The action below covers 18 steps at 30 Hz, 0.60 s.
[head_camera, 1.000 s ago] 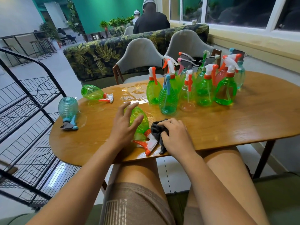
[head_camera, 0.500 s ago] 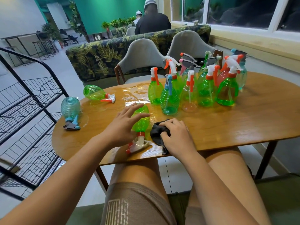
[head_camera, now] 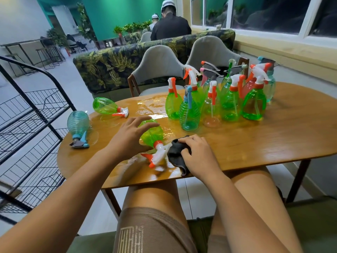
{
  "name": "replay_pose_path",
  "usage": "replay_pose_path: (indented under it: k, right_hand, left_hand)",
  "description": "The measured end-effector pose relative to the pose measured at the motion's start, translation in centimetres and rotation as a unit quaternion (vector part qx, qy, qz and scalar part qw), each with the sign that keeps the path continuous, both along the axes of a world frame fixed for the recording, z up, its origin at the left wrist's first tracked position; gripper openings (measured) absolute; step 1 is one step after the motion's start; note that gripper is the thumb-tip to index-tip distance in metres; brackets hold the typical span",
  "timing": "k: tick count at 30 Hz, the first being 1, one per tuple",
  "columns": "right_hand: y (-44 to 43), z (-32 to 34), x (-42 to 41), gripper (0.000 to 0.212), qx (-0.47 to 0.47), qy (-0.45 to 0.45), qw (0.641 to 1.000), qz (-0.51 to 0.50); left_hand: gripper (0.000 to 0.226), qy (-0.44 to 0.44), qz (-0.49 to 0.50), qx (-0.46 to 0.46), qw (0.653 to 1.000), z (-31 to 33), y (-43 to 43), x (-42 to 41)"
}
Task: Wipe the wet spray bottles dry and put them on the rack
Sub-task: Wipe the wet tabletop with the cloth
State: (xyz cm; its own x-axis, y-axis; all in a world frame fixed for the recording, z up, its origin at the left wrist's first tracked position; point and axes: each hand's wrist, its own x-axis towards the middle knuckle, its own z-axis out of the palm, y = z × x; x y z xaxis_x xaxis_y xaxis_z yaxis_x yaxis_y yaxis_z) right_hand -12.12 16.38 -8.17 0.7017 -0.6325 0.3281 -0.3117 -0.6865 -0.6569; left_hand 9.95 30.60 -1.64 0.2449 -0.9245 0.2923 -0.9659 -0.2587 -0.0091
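1. The left hand [head_camera: 127, 137] arches over the green spray bottle [head_camera: 152, 133], fingers spread and nearly straight.
2. The bottle lies sideways on the wet table [head_camera: 255, 143] under those fingers.
3. The right hand [head_camera: 198, 157] clutches a dark cloth [head_camera: 176, 152] beside the nozzle.
4. The rack [head_camera: 21, 114] stands well left of both hands.

I am sitting in what is looking like a café or restaurant dining room. I am facing an oval wooden table [head_camera: 273, 143] with two grey padded chairs [head_camera: 156, 64] drawn up on its far side. A long leaf-print booth sofa [head_camera: 109, 64] is backing onto them, dividing one seating bay from the next. Beyond it a person in a dark top [head_camera: 170, 28] is sitting with their back to me, and another person [head_camera: 155, 18] is sitting farther on. Bar stools [head_camera: 49, 55] are standing at a high counter [head_camera: 20, 45] far left. Potted plants [head_camera: 133, 27] are lining the divider before a teal wall [head_camera: 124, 11], and wide windows [head_camera: 264, 13] are running along the right.
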Motion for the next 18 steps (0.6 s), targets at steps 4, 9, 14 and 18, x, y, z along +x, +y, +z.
replay_pose_path:
  k: [4, 9, 14, 18]
  right_hand:
    - [-0.1, 0.3, -0.1, 0.041, 0.006, -0.022, 1.0, -0.01]
    - [0.2, 0.5, -0.4, 0.049, 0.009, -0.04, 0.998, -0.049]
    - [0.1, 0.5, -0.6, 0.043, -0.034, 0.063, 0.993, -0.099]
    - [0.5, 0.7, -0.4, 0.025, 0.005, 0.042, 0.995, -0.091]
  left_hand:
    - [0.087, 0.103, 0.009, -0.073, 0.992, -0.8, 0.6, 0.4]
    - [0.069, 0.293, 0.031, -0.155, 0.943, -1.7, 0.5, -2.2]
    - [0.078, 0.408, 0.054, -0.185, 0.893, -3.6, -0.4, -3.5]
    - [0.061, 0.436, 0.052, -0.202, 0.875, -4.2, -0.9, -4.8]
